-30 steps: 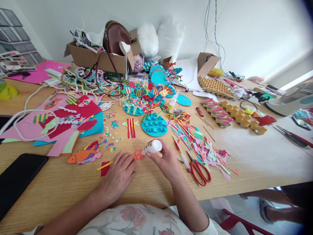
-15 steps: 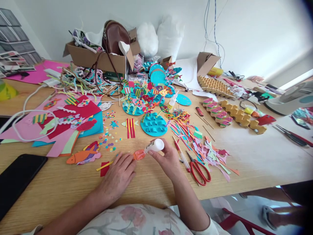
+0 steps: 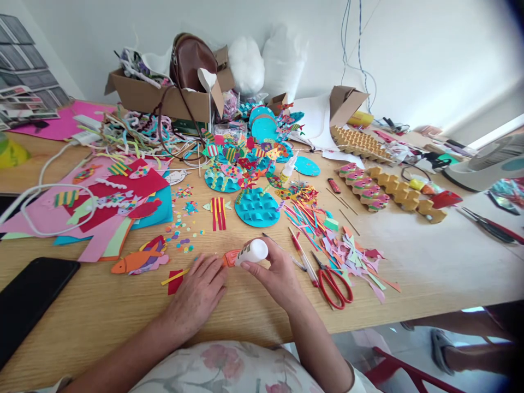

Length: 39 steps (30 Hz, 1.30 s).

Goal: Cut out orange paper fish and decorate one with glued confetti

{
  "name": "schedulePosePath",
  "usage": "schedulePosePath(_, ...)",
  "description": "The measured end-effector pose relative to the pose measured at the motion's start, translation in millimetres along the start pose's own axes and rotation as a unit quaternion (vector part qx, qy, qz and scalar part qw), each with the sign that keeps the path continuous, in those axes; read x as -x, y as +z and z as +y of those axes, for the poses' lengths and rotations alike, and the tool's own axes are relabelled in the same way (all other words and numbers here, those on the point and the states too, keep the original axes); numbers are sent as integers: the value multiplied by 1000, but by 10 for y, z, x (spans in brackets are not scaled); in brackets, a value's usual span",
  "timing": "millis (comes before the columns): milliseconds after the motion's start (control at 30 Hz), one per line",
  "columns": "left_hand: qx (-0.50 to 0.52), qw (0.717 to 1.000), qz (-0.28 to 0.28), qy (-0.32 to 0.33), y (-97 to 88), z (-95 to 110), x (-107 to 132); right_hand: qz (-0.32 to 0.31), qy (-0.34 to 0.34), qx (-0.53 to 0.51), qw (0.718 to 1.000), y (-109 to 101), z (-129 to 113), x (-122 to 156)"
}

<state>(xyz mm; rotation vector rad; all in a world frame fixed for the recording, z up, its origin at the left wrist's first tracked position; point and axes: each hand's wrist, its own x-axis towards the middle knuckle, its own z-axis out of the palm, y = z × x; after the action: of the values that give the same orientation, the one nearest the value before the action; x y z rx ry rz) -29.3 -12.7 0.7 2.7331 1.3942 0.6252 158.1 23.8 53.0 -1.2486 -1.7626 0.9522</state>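
My right hand (image 3: 279, 273) is closed around a white glue bottle (image 3: 254, 252), tilted with its tip down to the left over an orange paper fish piece (image 3: 230, 258). Flat on that piece lies my left hand (image 3: 203, 285), fingers stretched out, covering most of it. A red paper square (image 3: 175, 281) and a yellow paper strip (image 3: 175, 277) stick out left of my left hand. Red-handled scissors (image 3: 334, 286) and a pen with a red cap (image 3: 303, 256) rest right of my right hand.
Orange and purple paper fish (image 3: 137, 261) lie to the left, near a black phone (image 3: 36, 300). Ahead stand a blue scalloped disc (image 3: 257, 207) and a striped fish (image 3: 218, 213). Paper scraps (image 3: 356, 256) spread on the right. A person's leg (image 3: 470, 355) shows below the table's right edge.
My right hand has moved the glue bottle slightly left and down, over the orange piece. My left hand stays nearly in place. The foot at the lower right has shifted left.
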Motion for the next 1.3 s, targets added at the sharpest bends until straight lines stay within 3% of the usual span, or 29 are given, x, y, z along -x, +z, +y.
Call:
schedulePosePath(400, 3, 1000, -11, -4, 13, -9, 12, 49, 23, 7, 999, 9, 61, -104)
schedulePosePath(800, 19, 999, -30, -17, 6, 5, 7, 9, 0, -7, 1000, 169, -19, -148)
schedulePosePath(1100, 15, 1000, -18, -12, -8, 1, -1, -4, 2, 11, 1000, 38, -49, -46)
schedulePosePath(1200, 15, 1000, -12, -10, -26, 3, -10, 24, 22, -39, 999, -28, -16, -37)
schedulePosePath(1300, 8, 1000, -6, -7, -40, 5, -15, 64, 63, -163, 983, -67, 60, -39)
